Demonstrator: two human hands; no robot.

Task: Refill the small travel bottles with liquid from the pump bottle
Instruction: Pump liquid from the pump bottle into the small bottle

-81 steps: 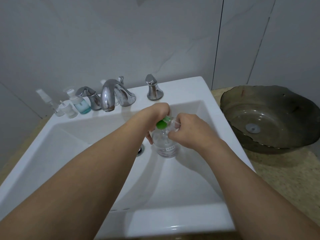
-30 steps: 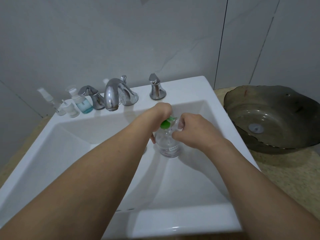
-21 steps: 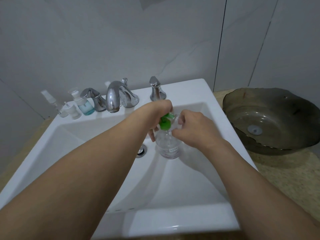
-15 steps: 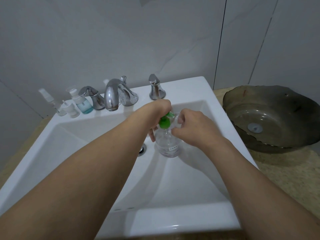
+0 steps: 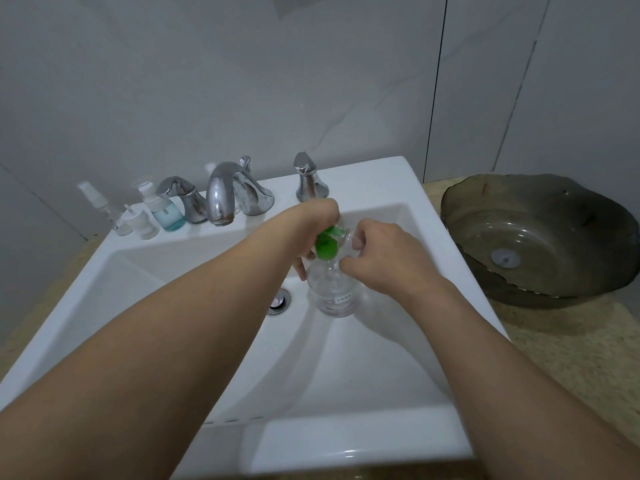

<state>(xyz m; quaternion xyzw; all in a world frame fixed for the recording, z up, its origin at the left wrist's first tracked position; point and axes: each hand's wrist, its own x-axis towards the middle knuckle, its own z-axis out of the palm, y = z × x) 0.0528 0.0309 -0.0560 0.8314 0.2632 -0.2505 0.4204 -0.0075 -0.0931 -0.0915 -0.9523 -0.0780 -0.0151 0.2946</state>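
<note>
A clear pump bottle (image 5: 334, 292) with a green pump head (image 5: 327, 244) is held over the white sink basin (image 5: 346, 368). My left hand (image 5: 313, 221) grips the green pump head from above. My right hand (image 5: 377, 256) pinches something small and clear next to the pump; I cannot tell what it is. Several small travel bottles stand on the sink's back left ledge: a slim spray bottle (image 5: 104, 211), a small clear bottle (image 5: 140, 221) and one with blue liquid (image 5: 164, 211).
A chrome faucet (image 5: 228, 194) with two handles (image 5: 181, 199) (image 5: 308, 180) stands at the back of the sink. The drain (image 5: 280, 301) lies left of the pump bottle. A dark glass vessel basin (image 5: 540, 237) sits on the beige counter at right.
Both hands stay at the pump bottle's top. The green pump head has tilted and risen slightly under my left hand; the bottle remains over the basin.
</note>
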